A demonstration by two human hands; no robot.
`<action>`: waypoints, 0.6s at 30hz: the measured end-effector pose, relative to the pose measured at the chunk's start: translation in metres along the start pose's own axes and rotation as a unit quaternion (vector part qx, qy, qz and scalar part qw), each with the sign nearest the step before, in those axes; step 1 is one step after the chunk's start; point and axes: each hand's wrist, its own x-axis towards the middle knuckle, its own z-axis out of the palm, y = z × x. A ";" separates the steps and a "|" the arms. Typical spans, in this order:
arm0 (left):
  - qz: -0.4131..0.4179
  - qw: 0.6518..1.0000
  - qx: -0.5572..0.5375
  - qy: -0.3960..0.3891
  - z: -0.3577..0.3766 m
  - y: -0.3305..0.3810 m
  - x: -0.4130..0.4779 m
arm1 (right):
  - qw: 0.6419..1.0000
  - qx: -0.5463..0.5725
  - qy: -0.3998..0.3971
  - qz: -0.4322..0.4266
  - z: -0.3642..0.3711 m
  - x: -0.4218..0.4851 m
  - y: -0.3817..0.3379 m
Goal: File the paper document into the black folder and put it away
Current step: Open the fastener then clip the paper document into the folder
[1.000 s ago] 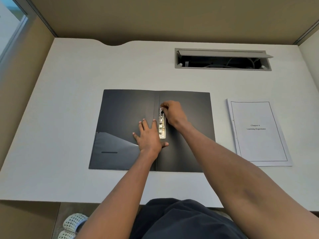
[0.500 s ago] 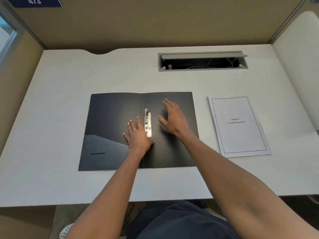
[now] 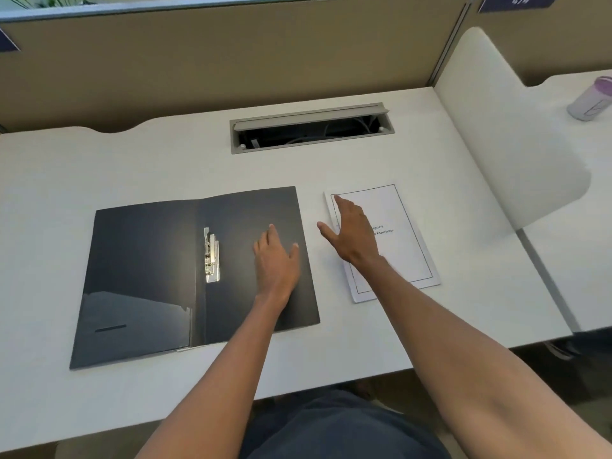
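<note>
The black folder (image 3: 185, 276) lies open on the white worktop (image 3: 132, 160), its metal clip (image 3: 211, 255) near the spine. The paper document (image 3: 400, 226) lies just right of the folder. The right hand (image 3: 352, 235) hovers over the document, fingers spread, holding nothing; the left hand (image 3: 276, 260), also empty and flat, is over the folder's right leaf. Judged from this, the pickup is next: slide fingers under the document's near-folder edge and lift the whole stack together. Count: one folder, one document, one clip, two hands.
</note>
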 end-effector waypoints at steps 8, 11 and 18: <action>-0.015 0.999 -0.002 -0.035 0.071 0.058 -0.004 | 0.998 -0.040 0.017 0.039 -0.048 0.005 0.090; -0.025 0.999 0.008 -0.048 0.089 0.074 -0.004 | 0.997 -0.058 0.024 0.047 -0.061 0.007 0.116; -0.079 0.995 0.004 -0.054 0.118 0.101 -0.007 | 0.992 -0.084 0.009 0.098 -0.078 0.005 0.155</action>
